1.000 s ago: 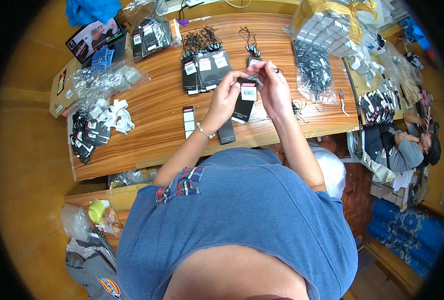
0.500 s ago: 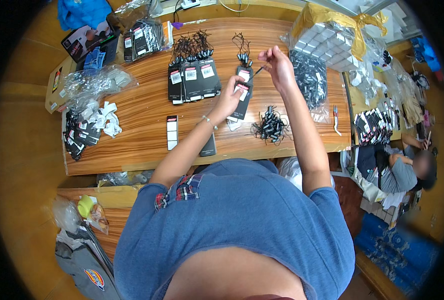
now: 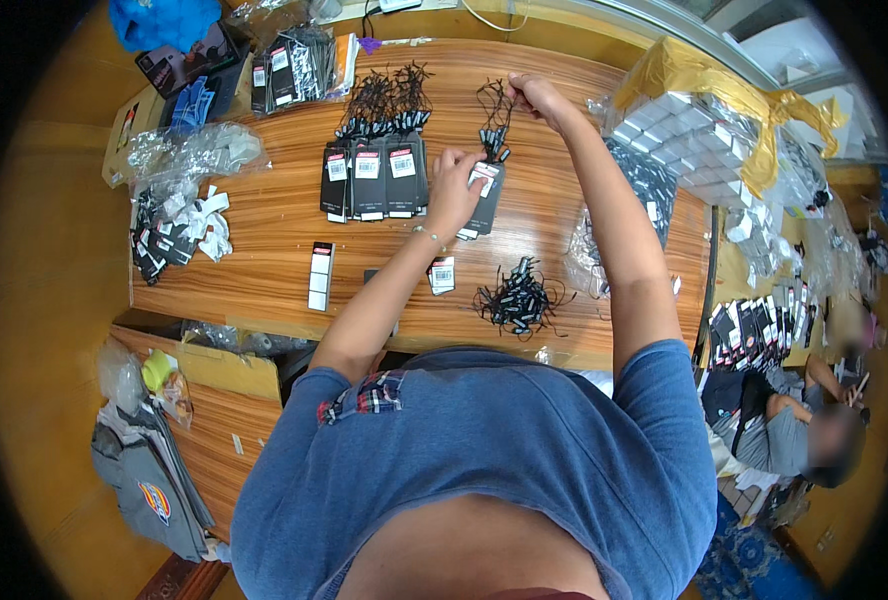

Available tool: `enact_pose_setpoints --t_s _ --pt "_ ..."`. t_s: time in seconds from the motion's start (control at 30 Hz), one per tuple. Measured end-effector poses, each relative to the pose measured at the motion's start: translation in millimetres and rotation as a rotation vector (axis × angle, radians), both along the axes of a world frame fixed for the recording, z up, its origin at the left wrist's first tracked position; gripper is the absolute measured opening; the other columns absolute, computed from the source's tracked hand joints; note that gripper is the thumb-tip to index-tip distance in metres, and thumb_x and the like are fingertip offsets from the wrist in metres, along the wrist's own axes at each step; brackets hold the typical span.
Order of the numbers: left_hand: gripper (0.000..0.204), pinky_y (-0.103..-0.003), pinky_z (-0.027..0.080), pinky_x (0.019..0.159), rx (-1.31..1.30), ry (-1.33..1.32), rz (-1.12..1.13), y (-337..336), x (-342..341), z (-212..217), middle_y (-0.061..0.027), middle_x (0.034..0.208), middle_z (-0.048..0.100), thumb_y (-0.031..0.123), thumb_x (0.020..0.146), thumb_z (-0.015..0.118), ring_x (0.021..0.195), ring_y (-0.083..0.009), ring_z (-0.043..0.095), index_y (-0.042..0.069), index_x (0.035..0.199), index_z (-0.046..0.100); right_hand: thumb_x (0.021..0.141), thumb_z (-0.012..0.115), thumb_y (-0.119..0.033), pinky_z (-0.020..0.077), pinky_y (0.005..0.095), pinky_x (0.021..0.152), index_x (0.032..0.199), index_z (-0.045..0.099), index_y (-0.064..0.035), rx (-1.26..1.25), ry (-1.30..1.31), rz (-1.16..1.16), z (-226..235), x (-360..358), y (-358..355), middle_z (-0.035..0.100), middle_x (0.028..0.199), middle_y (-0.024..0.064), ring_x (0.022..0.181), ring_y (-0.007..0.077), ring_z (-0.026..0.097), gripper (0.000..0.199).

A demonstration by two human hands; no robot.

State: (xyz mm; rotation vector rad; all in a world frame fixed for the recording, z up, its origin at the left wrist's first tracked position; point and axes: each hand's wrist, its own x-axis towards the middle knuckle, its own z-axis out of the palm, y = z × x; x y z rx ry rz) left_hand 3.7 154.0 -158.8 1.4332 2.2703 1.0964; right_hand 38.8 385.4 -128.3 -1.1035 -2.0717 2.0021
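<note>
My left hand (image 3: 454, 187) has its fingers curled at the left edge of a small stack of black hang tags (image 3: 483, 212) with white barcode labels, gripping the top one. Black strings with small dark toggles (image 3: 494, 140) run away from the stack's far end. At their far tips my right hand (image 3: 537, 95) is closed in a pinch on a string. Nearer me lies a tangled heap of loose black strings (image 3: 519, 298). Left of my left hand, a larger group of strung black tags (image 3: 372, 180) lies in neat piles, their strings (image 3: 384, 98) fanned away from me.
A single labelled strip (image 3: 320, 276) and a barcode card (image 3: 442, 275) lie near my left forearm. Wrapped white boxes (image 3: 679, 125) and a bag of dark pieces (image 3: 644, 185) stand at right. Crumpled plastic (image 3: 194, 155) lies at left. Another person (image 3: 779, 425) sits at far right.
The tag in my left hand has come down onto the small stack. My right hand has moved away from me, to the far ends of the strings. The view has shifted slightly.
</note>
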Motion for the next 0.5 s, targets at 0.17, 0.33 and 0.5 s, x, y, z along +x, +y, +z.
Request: enact_pose_setpoints --t_s 0.17,0.33,0.5 --pt "0.049 -0.035 0.038 0.086 0.098 -0.057 0.02 -35 12 34 -0.0162 0.113 0.042 0.013 0.08 0.059 0.098 -0.0281 0.045 0.006 0.124 0.04 0.087 0.047 -0.034 0.0223 0.0237 0.037 0.069 0.053 -0.0119 -0.108 -0.174 0.085 -29 -16 16 0.037 0.053 -0.0057 0.041 0.0066 0.029 0.029" --pt "0.047 -0.029 0.043 0.077 -0.012 -0.336 0.112 -107 16 57 -0.0135 0.108 0.047 0.009 0.079 0.059 0.094 -0.023 0.049 0.005 0.122 0.041 0.083 0.054 -0.032 0.033 0.0254 0.041 0.071 0.057 -0.0087 -0.057 -0.183 -0.011 -49 -10 40 0.048 0.056 -0.0009 0.046 0.0096 0.041 0.026" --pt "0.043 -0.034 0.038 0.087 -0.175 -0.135 0.041 -194 -16 52 -0.0115 0.105 0.052 0.018 0.074 0.066 0.101 -0.0271 0.046 0.006 0.113 0.051 0.079 0.058 -0.016 0.0436 0.0267 0.055 0.093 0.057 -0.0027 0.623 0.282 -0.401 -24 11 -47 0.057 0.069 0.0055 0.062 0.0147 0.054 0.019"
